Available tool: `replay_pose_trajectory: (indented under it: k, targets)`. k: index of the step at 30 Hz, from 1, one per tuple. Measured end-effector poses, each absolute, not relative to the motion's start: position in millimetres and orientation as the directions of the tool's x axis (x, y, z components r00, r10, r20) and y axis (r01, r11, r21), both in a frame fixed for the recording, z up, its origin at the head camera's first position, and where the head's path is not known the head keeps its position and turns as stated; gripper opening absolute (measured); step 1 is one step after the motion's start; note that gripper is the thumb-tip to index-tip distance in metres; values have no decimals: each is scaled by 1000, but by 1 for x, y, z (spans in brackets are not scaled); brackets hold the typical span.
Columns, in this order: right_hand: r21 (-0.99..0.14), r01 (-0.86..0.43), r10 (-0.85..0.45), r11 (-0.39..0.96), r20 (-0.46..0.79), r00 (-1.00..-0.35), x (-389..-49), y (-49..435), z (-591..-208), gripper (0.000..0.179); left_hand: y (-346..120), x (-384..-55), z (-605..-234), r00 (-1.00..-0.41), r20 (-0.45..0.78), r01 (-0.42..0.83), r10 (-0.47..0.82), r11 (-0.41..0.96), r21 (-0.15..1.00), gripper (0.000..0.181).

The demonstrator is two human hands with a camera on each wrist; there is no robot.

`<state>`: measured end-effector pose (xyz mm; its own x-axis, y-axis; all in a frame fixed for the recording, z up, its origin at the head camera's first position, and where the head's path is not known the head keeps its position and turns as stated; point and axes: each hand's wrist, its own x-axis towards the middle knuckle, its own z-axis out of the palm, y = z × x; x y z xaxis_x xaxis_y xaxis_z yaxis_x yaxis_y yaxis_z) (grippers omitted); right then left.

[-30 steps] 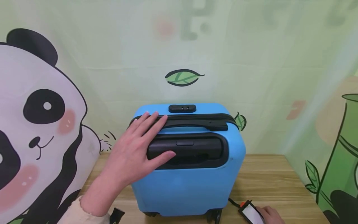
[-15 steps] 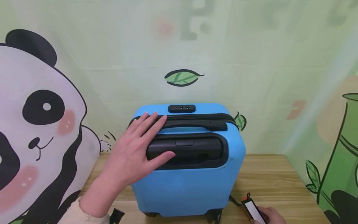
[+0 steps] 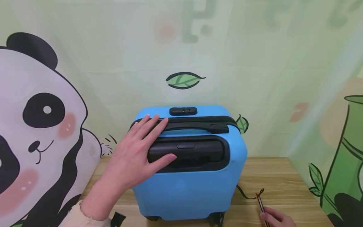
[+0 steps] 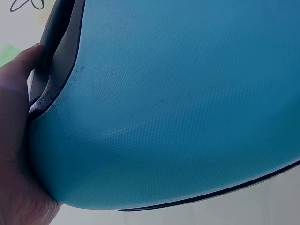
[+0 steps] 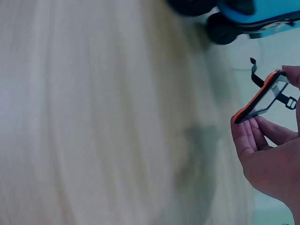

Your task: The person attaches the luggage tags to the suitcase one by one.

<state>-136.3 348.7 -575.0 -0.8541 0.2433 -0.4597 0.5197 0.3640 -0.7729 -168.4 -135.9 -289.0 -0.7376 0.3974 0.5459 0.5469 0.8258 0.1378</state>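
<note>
A blue hard-shell suitcase [image 3: 184,195] stands upright on its wheels in the head view. My left hand [image 3: 131,154] rests on its top left corner, fingers spread over the black carry handle [image 3: 195,126] and thumb across the black recessed panel [image 3: 190,151]. In the left wrist view that thumb lies by the dark recess at the shell's edge. Right of the suitcase, my right hand [image 3: 278,217] pinches a luggage tag [image 5: 257,99] with an orange and black edge, a clear window and a black strap [image 3: 245,197]. The head view shows the tag nearly edge-on.
A black combination lock [image 3: 183,111] sits on the suitcase top. The wooden table [image 3: 272,176] runs up to a printed cloth backdrop [image 3: 269,78] with a panda and leaves. A small black object [image 3: 117,219] lies beside my left sleeve.
My right hand has turned the luggage tag from its white face to nearly edge-on and shifted slightly right; more strap shows. My left hand stays on the suitcase.
</note>
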Motion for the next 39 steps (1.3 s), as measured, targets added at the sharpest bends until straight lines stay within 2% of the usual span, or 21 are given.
replay_pose_trajectory:
  k: [3, 7, 13, 17, 20, 21, 24, 27, 39]
  targets:
    - [-819, 491, 207, 298, -447, -870, -135, 347, -555, 87, -135, -168, -288, -737, 545, 548, 399, 826, 136, 91]
    - [-889, 438, 172, 136, -414, -894, -136, 342, -524, 87, -135, -168, -288, -734, 547, 553, 403, 822, 137, 90]
    - [-946, 323, 103, -3, -322, -941, -134, 333, -477, 78, -137, -168, -289, -737, 546, 549, 399, 824, 139, 89]
    - [-986, 141, 58, -87, -147, -987, -130, 326, -451, 70, -138, -168, -289, -738, 545, 546, 398, 826, 136, 90]
    - [-986, -21, 21, -168, 17, -1000, -129, 323, -435, 45, -138, -169, -289, -738, 544, 545, 398, 827, 135, 89]
    - [-978, -67, 10, -195, 66, -998, -129, 323, -430, 41, -138, -169, -289, -739, 543, 545, 399, 827, 136, 89]
    - [-960, -167, -24, -224, 176, -984, -127, 321, -411, 46, -137, -170, -288, -741, 537, 548, 403, 826, 136, 89]
    - [-951, -214, -47, -226, 230, -972, -126, 317, -392, 48, -138, -170, -287, -743, 530, 550, 409, 824, 136, 90]
    - [-921, -310, -45, -236, 329, -943, -127, 290, -346, 44, -137, -172, -284, -758, 504, 545, 414, 827, 140, 91]
